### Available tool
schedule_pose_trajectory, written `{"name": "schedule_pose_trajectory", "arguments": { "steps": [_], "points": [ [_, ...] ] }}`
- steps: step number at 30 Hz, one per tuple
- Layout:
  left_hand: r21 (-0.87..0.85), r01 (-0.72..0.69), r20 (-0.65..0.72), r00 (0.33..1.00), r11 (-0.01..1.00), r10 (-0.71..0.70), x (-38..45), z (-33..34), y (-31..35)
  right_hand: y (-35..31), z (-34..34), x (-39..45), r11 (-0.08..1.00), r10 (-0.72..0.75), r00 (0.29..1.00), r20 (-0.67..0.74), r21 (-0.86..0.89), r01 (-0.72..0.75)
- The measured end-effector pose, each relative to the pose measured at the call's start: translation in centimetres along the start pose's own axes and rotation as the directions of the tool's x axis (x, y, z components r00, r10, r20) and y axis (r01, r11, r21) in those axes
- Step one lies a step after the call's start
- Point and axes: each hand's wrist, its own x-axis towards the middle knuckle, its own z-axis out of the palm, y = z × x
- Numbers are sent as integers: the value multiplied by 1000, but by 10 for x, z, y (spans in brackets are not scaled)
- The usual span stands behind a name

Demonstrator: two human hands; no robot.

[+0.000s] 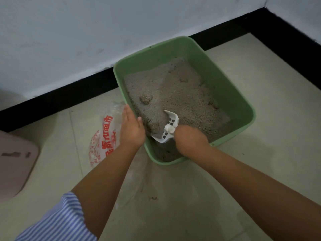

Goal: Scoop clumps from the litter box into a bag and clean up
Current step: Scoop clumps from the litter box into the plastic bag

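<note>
The green litter box (pixel 231 94) sits on the tiled floor (pixel 260 171), its far corner close to the black baseboard (pixel 73 91) under the white wall (pixel 86 32). Grey litter (pixel 182 94) fills it unevenly, banked higher toward the far side, with a lump (pixel 145 99) showing near the left wall of the box and a few smaller dents farther right.

A white slotted scoop (pixel 169 126) is dug into the litter at the near left part of the box, its bowl tilted and partly loaded with grey grains. The right hand (pixel 189 140) holds the scoop from the handle end; its grip is clenched around the handle, most of which is hidden under the hand, which is slightly blurred.

The left hand (pixel 132 127) rests on the left rim of the box, fingers straight and together along the outer side and the thumb lying over the edge toward the litter, so its grip is released rather than closed.

Just beside that hand, on the floor to the left of the box, lies a clear plastic bag (pixel 104 136) with red printing, crumpled. A blue-and-white striped sleeve (pixel 60 220) covers the left upper arm. At the left edge of the view stands part of a pale pink object (pixel 15 164); what it is cannot be told.
</note>
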Motion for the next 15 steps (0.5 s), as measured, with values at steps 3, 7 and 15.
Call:
{"name": "schedule_pose_trajectory", "arguments": {
  "steps": [3, 7, 15],
  "points": [
    [1, -17, -19, 1000, 1000, 17, 2, 1, -2, 11, -4, 18, 999, -34, 999, -35, 21, 35],
    [9, -28, -38, 999, 1000, 28, 3, 2, -3, 26, -6, 38, 997, -57, 997, -44, 46, 59],
    [29, -3, -40, 999, 1000, 5, 1, 1, -3, 38, 0, 45, 971, -104, 991, -84, 207, 120]
  ]
}}
